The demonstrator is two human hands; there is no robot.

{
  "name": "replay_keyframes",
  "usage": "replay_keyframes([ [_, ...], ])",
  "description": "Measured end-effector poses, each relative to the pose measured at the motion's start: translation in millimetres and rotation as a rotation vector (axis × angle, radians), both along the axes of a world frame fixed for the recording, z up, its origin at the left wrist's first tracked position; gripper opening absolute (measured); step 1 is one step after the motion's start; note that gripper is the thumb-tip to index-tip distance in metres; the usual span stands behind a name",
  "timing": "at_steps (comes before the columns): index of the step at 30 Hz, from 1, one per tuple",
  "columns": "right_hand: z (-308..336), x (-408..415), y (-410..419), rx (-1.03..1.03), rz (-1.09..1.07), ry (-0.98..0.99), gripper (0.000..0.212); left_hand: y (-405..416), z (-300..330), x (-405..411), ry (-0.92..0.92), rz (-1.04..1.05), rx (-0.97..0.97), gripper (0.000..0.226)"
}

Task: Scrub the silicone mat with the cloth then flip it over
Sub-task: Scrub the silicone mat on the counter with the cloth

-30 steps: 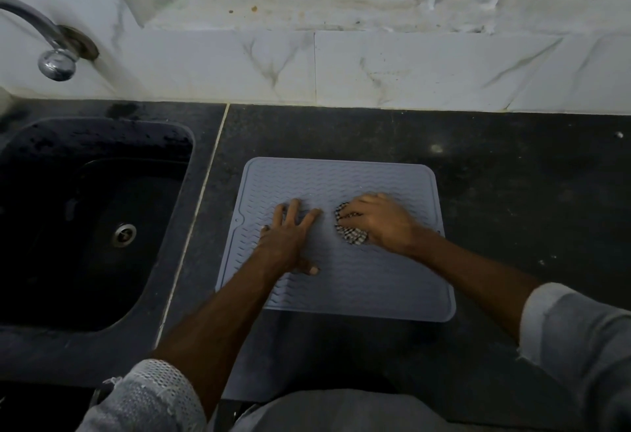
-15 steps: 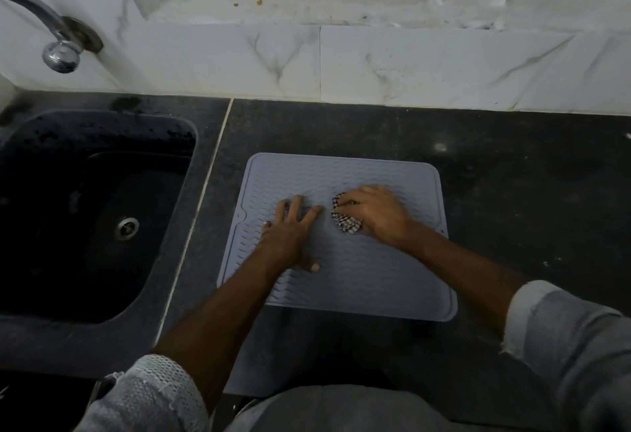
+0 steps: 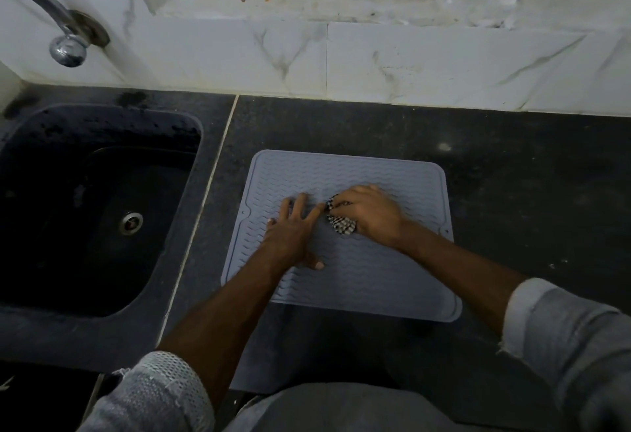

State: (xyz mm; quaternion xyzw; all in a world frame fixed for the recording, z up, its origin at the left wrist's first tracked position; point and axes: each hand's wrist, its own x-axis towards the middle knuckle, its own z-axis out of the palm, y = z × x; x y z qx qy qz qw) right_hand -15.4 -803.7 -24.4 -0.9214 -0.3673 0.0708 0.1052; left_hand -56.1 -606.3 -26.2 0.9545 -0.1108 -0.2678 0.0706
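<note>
Left hand (image 3: 293, 226) is lying flat, fingers spread, on the mat (image 3: 375, 278), likely pinning it against sliding. Right hand (image 3: 370, 214) is gripping the bunched cloth (image 3: 341, 223), pressing it mid-mat. Mat is lying ribbed side up on the tabletop (image 3: 512, 175), right of the sink (image 3: 102, 315); flip not yet done.

cloth (image 3: 341, 223) mostly under right hand (image 3: 370, 214)

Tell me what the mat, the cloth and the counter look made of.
Mat: looks like grey matte silicone or rubber, with moulded wavy ridges and rounded corners. Cloth: woven fabric, black-and-white checked, bunched in the right hand. Counter: dark speckled stone, probably polished granite, with a faint light reflection.
</note>
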Motion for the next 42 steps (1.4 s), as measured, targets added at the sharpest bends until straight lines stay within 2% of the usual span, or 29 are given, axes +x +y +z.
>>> replay_keyframes([
  [6,0.8,-11.9,-59.8,0.028,-0.017,-0.049,0.045,7.0,-3.3,-2.9,-0.053,-0.014,-0.065,0.120],
  [12,-2.6,-11.9,-59.8,0.006,-0.033,-0.030,0.049,27.8,-6.0,-9.0,-0.111,0.053,-0.141,0.119],
  [15,-1.6,-9.6,-58.6,-0.006,-0.039,-0.026,0.048,44.4,-5.1,-7.8,-0.156,0.087,-0.092,0.115],
  [19,8.3,-2.1,-44.9,-0.006,-0.023,-0.036,0.044,50.4,-4.7,-7.6,-0.102,0.099,-0.055,0.115],
  [23,12.1,3.9,4.1,0.044,0.045,-0.058,0.042,47.5,-2.2,-8.3,-0.094,0.106,-0.050,0.116],
  [26,4.8,6.1,36.0,-0.024,0.097,-0.026,0.042,46.8,0.2,-7.4,-0.091,0.105,-0.035,0.117],
  [30,1.1,0.1,6.9,0.053,0.127,-0.032,0.040,47.1,-0.5,-7.7,-0.103,0.089,-0.030,0.115],
  [34,7.9,0.3,-31.2,-0.036,0.135,-0.010,0.040,46.6,-2.8,-6.9,-0.112,0.083,-0.025,0.115],
  [40,16.8,13.0,18.5,0.068,0.129,-0.038,0.039,47.5,-9.8,-3.5,-0.116,0.091,-0.019,0.116],
  [42,9.5,13.0,42.1,0.030,0.117,0.012,0.036,46.5,-10.6,-3.6,-0.110,0.104,-0.002,0.117],
])
